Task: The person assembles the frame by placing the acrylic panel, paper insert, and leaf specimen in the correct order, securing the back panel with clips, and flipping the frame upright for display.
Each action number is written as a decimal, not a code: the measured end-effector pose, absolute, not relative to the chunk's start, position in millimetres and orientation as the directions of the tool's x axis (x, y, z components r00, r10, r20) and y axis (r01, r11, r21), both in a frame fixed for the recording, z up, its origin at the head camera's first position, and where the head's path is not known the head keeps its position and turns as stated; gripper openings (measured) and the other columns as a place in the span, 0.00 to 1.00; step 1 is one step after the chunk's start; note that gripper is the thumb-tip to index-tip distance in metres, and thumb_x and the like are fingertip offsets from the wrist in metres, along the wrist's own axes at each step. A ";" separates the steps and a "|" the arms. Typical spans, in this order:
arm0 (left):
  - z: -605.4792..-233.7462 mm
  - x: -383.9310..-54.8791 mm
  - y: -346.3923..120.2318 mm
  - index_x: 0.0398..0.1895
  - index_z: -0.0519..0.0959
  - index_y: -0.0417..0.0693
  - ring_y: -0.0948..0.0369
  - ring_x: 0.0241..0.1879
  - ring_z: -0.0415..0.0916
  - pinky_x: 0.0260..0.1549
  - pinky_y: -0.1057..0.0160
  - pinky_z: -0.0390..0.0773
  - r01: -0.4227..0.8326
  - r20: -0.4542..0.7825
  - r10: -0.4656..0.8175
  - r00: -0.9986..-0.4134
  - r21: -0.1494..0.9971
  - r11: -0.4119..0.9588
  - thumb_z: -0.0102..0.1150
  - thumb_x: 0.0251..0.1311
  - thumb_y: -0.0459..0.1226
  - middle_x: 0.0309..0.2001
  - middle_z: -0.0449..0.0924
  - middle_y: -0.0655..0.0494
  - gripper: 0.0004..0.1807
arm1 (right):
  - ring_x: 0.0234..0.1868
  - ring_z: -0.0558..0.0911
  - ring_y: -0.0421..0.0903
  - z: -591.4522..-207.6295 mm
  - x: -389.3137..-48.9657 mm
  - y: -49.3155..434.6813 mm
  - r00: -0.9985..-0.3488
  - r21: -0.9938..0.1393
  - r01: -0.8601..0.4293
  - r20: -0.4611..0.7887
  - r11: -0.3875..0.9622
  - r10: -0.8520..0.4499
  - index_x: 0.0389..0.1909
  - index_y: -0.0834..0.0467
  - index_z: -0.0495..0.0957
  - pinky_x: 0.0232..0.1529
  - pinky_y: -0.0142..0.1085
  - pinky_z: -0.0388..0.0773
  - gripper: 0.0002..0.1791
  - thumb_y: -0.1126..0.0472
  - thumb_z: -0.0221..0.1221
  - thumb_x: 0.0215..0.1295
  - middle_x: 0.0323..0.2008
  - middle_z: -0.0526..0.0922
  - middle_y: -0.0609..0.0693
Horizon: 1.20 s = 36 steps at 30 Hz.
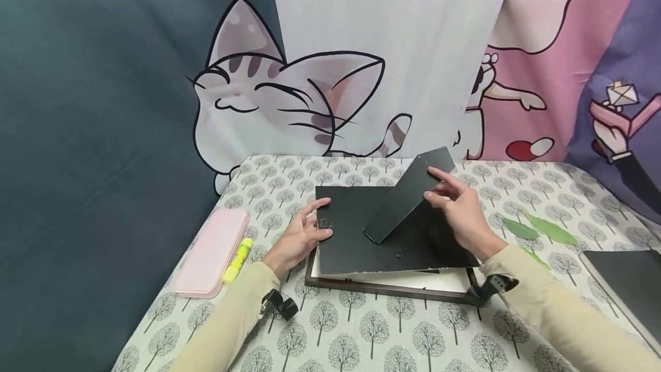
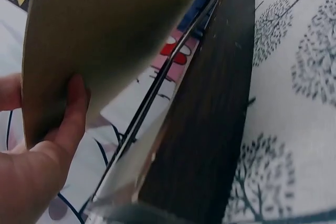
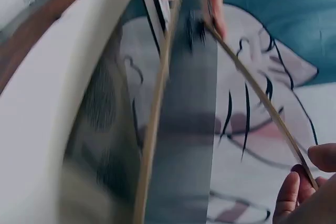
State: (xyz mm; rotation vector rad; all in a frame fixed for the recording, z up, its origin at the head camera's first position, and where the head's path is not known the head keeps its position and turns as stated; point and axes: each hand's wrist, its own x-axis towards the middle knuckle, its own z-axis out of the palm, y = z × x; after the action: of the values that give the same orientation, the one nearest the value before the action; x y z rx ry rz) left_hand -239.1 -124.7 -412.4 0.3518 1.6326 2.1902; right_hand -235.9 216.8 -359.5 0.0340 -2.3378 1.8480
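A black backing board [image 1: 346,251] is raised at a slant over a dark brown picture frame [image 1: 387,295] lying on the table. My left hand [image 1: 296,240] pinches the board's left edge; in the left wrist view the thumb presses its tan underside [image 2: 115,24]. From the board's black face a stand leg [image 1: 400,205] folds out, hinged near the middle. Near its upper end, my right hand [image 1: 462,208] pinches this leg between thumb and fingers, as the right wrist view also shows. Inside the frame a pale surface [image 1: 449,281] shows along the near side, the rest hidden under the board.
To the left lie a pink case [image 1: 212,251] and a yellow tube [image 1: 238,260]. Green leaves [image 1: 549,228] are on the right, with a dark flat panel [image 1: 632,286] at the right edge. A printed curtain [image 1: 392,10] hangs behind the tree-patterned tablecloth [image 1: 356,337].
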 end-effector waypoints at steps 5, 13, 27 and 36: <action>-415.0 -241.9 -135.9 0.78 0.53 0.46 0.66 0.43 0.81 0.46 0.72 0.83 -0.153 0.014 0.484 -0.875 0.940 -0.304 0.54 0.56 0.17 0.58 0.74 0.51 0.46 | 0.40 0.77 0.27 -359.3 -239.5 251.0 -0.998 -0.950 -0.063 0.069 0.307 0.009 0.74 0.59 0.63 0.38 0.23 0.78 0.32 0.60 0.59 0.72 0.39 0.78 0.29; -413.7 -242.7 -140.9 0.78 0.53 0.43 0.68 0.35 0.80 0.32 0.79 0.80 -0.157 0.018 0.490 -0.871 0.936 -0.315 0.50 0.55 0.14 0.52 0.76 0.53 0.46 | 0.58 0.72 0.48 -363.6 -239.1 273.4 -0.980 -0.867 -0.022 -0.079 0.498 -0.182 0.78 0.53 0.57 0.60 0.51 0.75 0.35 0.48 0.54 0.75 0.67 0.66 0.65; -411.4 -248.5 -133.0 0.74 0.63 0.49 0.67 0.42 0.79 0.41 0.71 0.83 -0.108 -0.087 0.399 -0.913 0.994 -0.031 0.58 0.57 0.19 0.74 0.57 0.34 0.40 | 0.30 0.67 0.29 -393.9 -232.4 280.0 -0.980 -0.940 0.082 -0.137 0.333 -0.146 0.78 0.46 0.56 0.22 0.25 0.67 0.43 0.63 0.65 0.64 0.75 0.54 0.67; -410.9 -246.8 -133.1 0.58 0.80 0.54 0.46 0.64 0.74 0.65 0.49 0.77 0.044 -0.058 0.253 -0.966 0.924 0.381 0.69 0.59 0.33 0.71 0.71 0.51 0.23 | 0.29 0.63 0.32 -403.8 -232.3 284.4 -0.981 -0.971 0.111 -0.142 0.214 -0.136 0.78 0.45 0.57 0.24 0.23 0.66 0.41 0.60 0.64 0.66 0.76 0.48 0.62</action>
State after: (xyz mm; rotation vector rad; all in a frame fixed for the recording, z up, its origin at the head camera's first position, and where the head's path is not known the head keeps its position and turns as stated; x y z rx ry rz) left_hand -246.8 -133.1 -410.9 0.2668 2.4472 1.6280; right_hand -232.3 284.4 -403.8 0.0271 -2.5924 2.1034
